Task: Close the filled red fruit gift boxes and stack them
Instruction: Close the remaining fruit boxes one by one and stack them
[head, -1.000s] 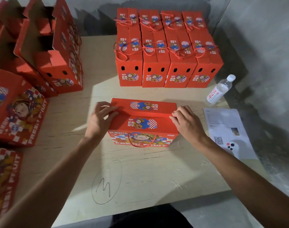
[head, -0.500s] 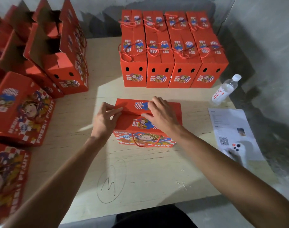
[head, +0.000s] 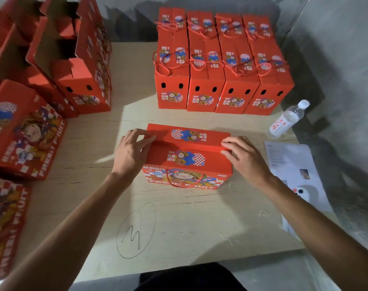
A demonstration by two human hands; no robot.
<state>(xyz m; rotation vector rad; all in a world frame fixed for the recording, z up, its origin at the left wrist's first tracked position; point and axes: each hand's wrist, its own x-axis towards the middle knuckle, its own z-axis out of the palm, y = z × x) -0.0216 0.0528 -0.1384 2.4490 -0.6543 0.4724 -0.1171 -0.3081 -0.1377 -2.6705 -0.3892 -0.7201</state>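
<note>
A red fruit gift box (head: 187, 158) stands in the middle of the table with its two top flaps folded down and its rope handle hanging over the front. My left hand (head: 130, 152) presses on the box's left end, fingertips on the flap seam. My right hand (head: 245, 157) presses on the right end, fingers bent over the seam. At the back stands a stack of closed red boxes (head: 223, 80), two layers high, in a row of several.
Open red boxes (head: 74, 66) with raised flaps stand at the back left. More red boxes (head: 25, 131) lie on the left edge. A water bottle (head: 288, 120), a paper sheet (head: 292, 162) and a white controller (head: 302, 194) lie at the right. Grey walls enclose the back and right.
My right hand has moved from the middle of the box top to its right end. My left hand has stayed on the left end.
</note>
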